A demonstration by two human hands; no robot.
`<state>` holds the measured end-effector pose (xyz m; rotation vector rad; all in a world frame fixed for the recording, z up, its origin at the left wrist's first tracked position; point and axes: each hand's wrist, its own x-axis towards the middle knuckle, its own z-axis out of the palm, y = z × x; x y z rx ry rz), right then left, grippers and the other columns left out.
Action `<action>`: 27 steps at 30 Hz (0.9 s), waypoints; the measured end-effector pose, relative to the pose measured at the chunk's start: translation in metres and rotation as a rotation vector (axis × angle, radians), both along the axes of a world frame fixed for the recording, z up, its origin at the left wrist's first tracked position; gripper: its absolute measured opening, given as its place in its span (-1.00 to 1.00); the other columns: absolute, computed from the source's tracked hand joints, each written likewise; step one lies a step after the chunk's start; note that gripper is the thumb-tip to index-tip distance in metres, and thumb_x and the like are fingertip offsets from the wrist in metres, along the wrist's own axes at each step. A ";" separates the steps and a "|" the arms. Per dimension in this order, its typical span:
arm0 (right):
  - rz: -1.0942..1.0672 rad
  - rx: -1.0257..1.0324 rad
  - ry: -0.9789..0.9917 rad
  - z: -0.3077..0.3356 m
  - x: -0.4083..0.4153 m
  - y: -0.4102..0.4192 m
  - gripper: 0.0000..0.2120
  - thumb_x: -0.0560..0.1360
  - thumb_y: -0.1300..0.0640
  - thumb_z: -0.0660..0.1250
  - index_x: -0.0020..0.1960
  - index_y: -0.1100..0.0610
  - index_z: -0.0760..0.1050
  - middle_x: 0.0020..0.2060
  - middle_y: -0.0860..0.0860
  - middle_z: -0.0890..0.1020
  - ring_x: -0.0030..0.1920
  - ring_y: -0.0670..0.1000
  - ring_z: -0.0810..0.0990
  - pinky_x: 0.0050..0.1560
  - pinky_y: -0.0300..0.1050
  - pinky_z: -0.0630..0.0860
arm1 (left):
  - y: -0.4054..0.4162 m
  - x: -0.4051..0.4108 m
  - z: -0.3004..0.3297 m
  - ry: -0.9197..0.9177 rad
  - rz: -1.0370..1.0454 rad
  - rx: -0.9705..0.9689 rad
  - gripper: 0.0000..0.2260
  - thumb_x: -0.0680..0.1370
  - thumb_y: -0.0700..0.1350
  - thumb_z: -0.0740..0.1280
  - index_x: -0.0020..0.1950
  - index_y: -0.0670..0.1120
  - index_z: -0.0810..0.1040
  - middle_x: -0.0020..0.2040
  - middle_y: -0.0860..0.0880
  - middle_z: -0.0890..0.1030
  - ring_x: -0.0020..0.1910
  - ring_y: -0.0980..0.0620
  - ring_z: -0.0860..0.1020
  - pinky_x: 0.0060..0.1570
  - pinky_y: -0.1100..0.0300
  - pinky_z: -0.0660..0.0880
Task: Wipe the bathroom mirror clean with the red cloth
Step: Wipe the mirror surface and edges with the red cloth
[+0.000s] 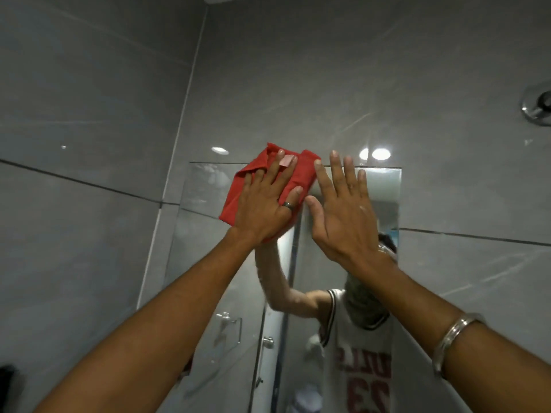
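The left hand (262, 201) lies flat, fingers spread, pressing the red cloth (256, 180) against the mirror (378, 192) at its top edge, near the upper left corner, with part of the cloth overlapping onto the grey wall tile (298, 84) above. The right hand (343, 210) is open and empty, palm toward the glass just beside the cloth. The wiping appears to be at the top strip; the glass below seems still to do, though how clean it is cannot be judged.

free: mirror (378, 201) right edge | obstacle: right hand (343, 210) beside cloth (238, 192)
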<state>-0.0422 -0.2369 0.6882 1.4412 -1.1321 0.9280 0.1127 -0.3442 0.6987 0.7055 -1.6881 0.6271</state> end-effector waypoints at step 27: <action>-0.028 0.105 0.179 -0.081 0.033 -0.024 -0.35 0.68 -0.22 -0.17 0.68 0.06 0.01 0.68 0.13 -0.01 0.68 0.13 -0.09 0.66 0.19 -0.11 | -0.060 0.076 -0.136 0.141 0.034 0.086 -0.41 0.70 0.22 -0.10 0.69 0.10 -0.16 0.71 0.00 -0.10 0.69 -0.08 -0.16 0.65 -0.11 -0.18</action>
